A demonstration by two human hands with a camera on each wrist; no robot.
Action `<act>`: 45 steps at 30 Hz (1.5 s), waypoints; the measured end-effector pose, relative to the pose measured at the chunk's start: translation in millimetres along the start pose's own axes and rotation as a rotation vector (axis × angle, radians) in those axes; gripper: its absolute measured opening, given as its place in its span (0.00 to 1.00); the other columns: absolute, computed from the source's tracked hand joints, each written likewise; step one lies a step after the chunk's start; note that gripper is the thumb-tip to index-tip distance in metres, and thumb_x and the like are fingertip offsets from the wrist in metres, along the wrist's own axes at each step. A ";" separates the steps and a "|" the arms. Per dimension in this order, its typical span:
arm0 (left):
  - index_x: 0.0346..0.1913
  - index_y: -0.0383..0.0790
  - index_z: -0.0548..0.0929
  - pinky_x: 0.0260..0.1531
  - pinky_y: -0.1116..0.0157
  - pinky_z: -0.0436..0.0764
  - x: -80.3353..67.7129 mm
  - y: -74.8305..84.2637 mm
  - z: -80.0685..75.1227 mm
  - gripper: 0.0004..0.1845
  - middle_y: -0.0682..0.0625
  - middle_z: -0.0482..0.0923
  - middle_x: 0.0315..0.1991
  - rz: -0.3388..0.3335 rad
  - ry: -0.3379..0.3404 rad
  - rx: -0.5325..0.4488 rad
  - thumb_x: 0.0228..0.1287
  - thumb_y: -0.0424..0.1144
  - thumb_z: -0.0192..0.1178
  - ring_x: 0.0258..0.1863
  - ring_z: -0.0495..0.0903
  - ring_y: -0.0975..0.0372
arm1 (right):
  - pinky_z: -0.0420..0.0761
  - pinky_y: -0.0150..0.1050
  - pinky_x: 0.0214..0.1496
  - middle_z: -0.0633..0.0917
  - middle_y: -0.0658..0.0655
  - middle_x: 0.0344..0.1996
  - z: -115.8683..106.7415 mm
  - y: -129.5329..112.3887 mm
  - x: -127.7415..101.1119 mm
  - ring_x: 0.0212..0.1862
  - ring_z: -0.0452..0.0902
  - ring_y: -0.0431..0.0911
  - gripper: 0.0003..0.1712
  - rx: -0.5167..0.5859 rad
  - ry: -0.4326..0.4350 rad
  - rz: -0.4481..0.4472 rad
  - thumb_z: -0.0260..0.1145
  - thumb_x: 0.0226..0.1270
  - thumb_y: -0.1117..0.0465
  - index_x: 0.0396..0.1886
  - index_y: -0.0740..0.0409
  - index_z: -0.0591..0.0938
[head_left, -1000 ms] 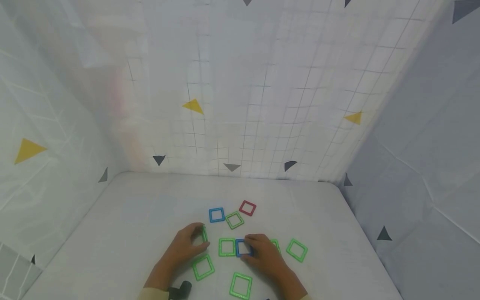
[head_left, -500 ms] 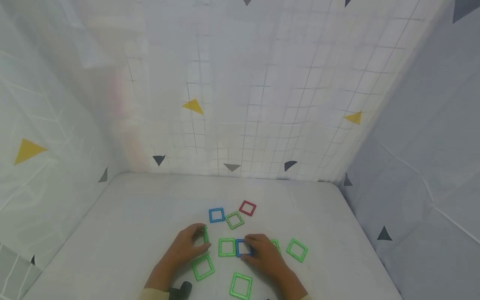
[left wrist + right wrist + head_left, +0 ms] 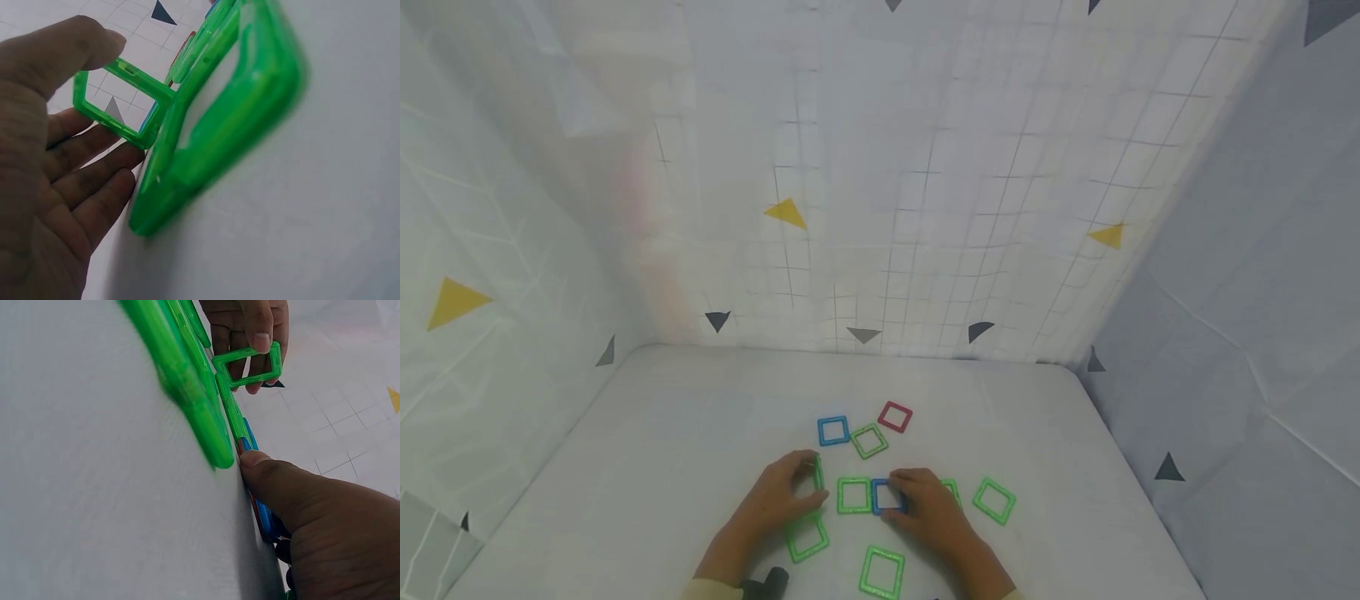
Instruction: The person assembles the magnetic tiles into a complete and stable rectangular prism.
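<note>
My left hand (image 3: 777, 497) pinches a green square magnetic tile (image 3: 819, 473) on edge between thumb and fingers. In the left wrist view the thumb is on the upper bar of that tile (image 3: 140, 79), with fingers below. Flat on the table just to its right lies another green tile (image 3: 841, 496), joined edge to edge with a blue tile (image 3: 875, 497). The thumb and fingers of my right hand (image 3: 931, 507) grip that blue tile and cover its right side. In the right wrist view the held green tile (image 3: 247, 380) stands at the far end of the flat green one.
Farther back lie a blue tile (image 3: 822, 432), a green tile (image 3: 857, 447) and a red tile (image 3: 883, 411). Green tiles lie below the left hand (image 3: 812, 552), at the front (image 3: 864, 568) and to the right (image 3: 1002, 487). One green tile (image 3: 952, 487) is partly behind the right hand.
My left hand has moved a little to the right with the upright green tile, nearing the flat green one. The right hand stays in place on the blue tile.
</note>
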State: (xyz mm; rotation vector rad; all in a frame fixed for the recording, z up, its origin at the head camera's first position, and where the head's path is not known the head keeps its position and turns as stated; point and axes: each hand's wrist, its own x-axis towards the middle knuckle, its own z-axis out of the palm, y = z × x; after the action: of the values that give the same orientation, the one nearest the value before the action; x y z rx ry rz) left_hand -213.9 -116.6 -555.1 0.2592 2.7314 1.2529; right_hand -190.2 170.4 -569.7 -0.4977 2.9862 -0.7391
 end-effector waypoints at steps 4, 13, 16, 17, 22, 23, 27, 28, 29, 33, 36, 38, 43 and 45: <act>0.65 0.47 0.74 0.68 0.48 0.71 0.5 -0.1 1.2 0.38 0.49 0.77 0.63 -0.002 -0.012 0.003 0.53 0.57 0.73 0.66 0.74 0.51 | 0.74 0.51 0.69 0.79 0.43 0.62 0.2 0.3 0.1 0.68 0.70 0.45 0.37 0.001 -0.001 0.002 0.69 0.59 0.35 0.65 0.43 0.79; 0.65 0.46 0.75 0.68 0.48 0.72 -0.2 2.3 2.0 0.36 0.49 0.78 0.62 0.018 -0.010 -0.001 0.54 0.55 0.72 0.66 0.74 0.51 | 0.73 0.50 0.70 0.78 0.42 0.63 1.0 0.6 0.2 0.68 0.70 0.44 0.37 -0.007 -0.008 0.013 0.69 0.59 0.34 0.66 0.43 0.78; 0.65 0.47 0.75 0.68 0.48 0.71 -0.4 3.0 2.5 0.36 0.50 0.78 0.62 0.025 -0.010 -0.003 0.55 0.55 0.72 0.66 0.74 0.52 | 0.73 0.50 0.70 0.78 0.42 0.63 0.6 0.3 -0.4 0.68 0.70 0.45 0.37 -0.002 -0.009 0.011 0.69 0.59 0.34 0.66 0.43 0.78; 0.65 0.47 0.75 0.68 0.49 0.71 -0.4 3.3 2.8 0.36 0.50 0.78 0.62 0.026 -0.012 -0.002 0.55 0.55 0.72 0.66 0.74 0.52 | 0.73 0.50 0.70 0.78 0.42 0.63 0.4 0.3 -0.5 0.69 0.70 0.45 0.37 0.000 -0.009 0.012 0.69 0.59 0.34 0.66 0.43 0.78; 0.65 0.46 0.74 0.68 0.49 0.71 -1.0 6.2 3.5 0.36 0.50 0.77 0.63 0.039 -0.024 -0.010 0.56 0.55 0.72 0.67 0.73 0.52 | 0.73 0.50 0.70 0.78 0.42 0.63 0.5 0.5 -0.9 0.69 0.70 0.45 0.37 0.011 -0.010 0.019 0.69 0.59 0.34 0.66 0.43 0.78; 0.66 0.46 0.74 0.68 0.49 0.71 -1.3 7.0 3.6 0.36 0.50 0.77 0.63 0.040 -0.028 -0.013 0.56 0.55 0.72 0.67 0.73 0.52 | 0.73 0.50 0.70 0.78 0.42 0.63 0.6 0.7 -1.0 0.68 0.70 0.45 0.36 0.010 -0.009 0.018 0.69 0.59 0.34 0.65 0.43 0.78; 0.66 0.46 0.74 0.68 0.48 0.71 -1.4 8.1 5.0 0.37 0.50 0.77 0.63 0.032 -0.035 -0.014 0.56 0.55 0.71 0.67 0.72 0.51 | 0.74 0.50 0.70 0.78 0.42 0.63 0.4 0.5 -0.9 0.68 0.70 0.45 0.36 0.011 -0.007 0.016 0.69 0.59 0.34 0.65 0.43 0.79; 0.66 0.46 0.74 0.68 0.48 0.71 -1.3 8.0 5.4 0.37 0.50 0.77 0.64 0.027 -0.036 -0.012 0.56 0.56 0.71 0.68 0.72 0.52 | 0.74 0.50 0.70 0.78 0.42 0.63 0.2 0.3 -0.8 0.68 0.70 0.45 0.36 0.011 -0.006 0.016 0.69 0.59 0.34 0.65 0.43 0.79; 0.67 0.46 0.74 0.68 0.48 0.71 -1.1 7.9 5.8 0.37 0.51 0.77 0.64 0.024 -0.037 -0.011 0.56 0.56 0.71 0.68 0.72 0.52 | 0.74 0.50 0.70 0.78 0.42 0.62 0.0 -0.1 -0.7 0.68 0.70 0.45 0.36 0.010 -0.006 0.017 0.69 0.59 0.34 0.65 0.43 0.79; 0.67 0.48 0.73 0.69 0.48 0.70 0.2 6.7 8.0 0.38 0.51 0.76 0.64 0.020 -0.045 -0.008 0.56 0.58 0.71 0.68 0.71 0.52 | 0.74 0.50 0.70 0.78 0.42 0.62 -0.8 -1.2 -0.5 0.68 0.70 0.45 0.36 0.015 -0.007 0.022 0.69 0.60 0.35 0.65 0.43 0.79; 0.68 0.49 0.73 0.69 0.48 0.70 0.0 7.0 8.7 0.38 0.51 0.76 0.65 0.016 -0.051 -0.012 0.56 0.59 0.70 0.69 0.71 0.52 | 0.74 0.50 0.70 0.78 0.42 0.62 -1.2 -1.8 -0.9 0.68 0.70 0.45 0.36 0.023 -0.008 0.026 0.70 0.60 0.35 0.65 0.43 0.79; 0.68 0.49 0.72 0.69 0.47 0.70 -0.5 7.8 8.8 0.39 0.51 0.75 0.65 0.017 -0.055 -0.015 0.56 0.59 0.70 0.69 0.71 0.52 | 0.73 0.50 0.70 0.78 0.42 0.62 -1.7 -2.1 -1.2 0.68 0.70 0.44 0.36 0.025 -0.010 0.027 0.70 0.60 0.35 0.65 0.43 0.79; 0.69 0.48 0.72 0.69 0.48 0.70 -2.2 11.1 8.1 0.38 0.50 0.75 0.66 0.023 -0.064 -0.032 0.57 0.57 0.70 0.69 0.70 0.51 | 0.73 0.50 0.70 0.78 0.42 0.63 -3.2 -3.3 -2.0 0.68 0.70 0.44 0.36 0.024 -0.017 0.024 0.70 0.60 0.36 0.65 0.43 0.79; 0.69 0.48 0.72 0.69 0.48 0.70 -2.0 11.3 8.5 0.38 0.50 0.75 0.66 0.026 -0.068 -0.041 0.57 0.57 0.70 0.69 0.70 0.51 | 0.73 0.50 0.70 0.78 0.42 0.63 -4.2 -4.0 -2.1 0.68 0.70 0.45 0.35 0.019 -0.016 0.020 0.70 0.60 0.36 0.65 0.43 0.79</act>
State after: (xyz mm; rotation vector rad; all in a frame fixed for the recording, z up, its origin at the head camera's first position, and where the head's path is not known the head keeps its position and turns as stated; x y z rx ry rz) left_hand -209.2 -103.5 -552.0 0.3275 2.6506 1.2807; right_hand -187.5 169.6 -564.2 -0.4701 2.9621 -0.7572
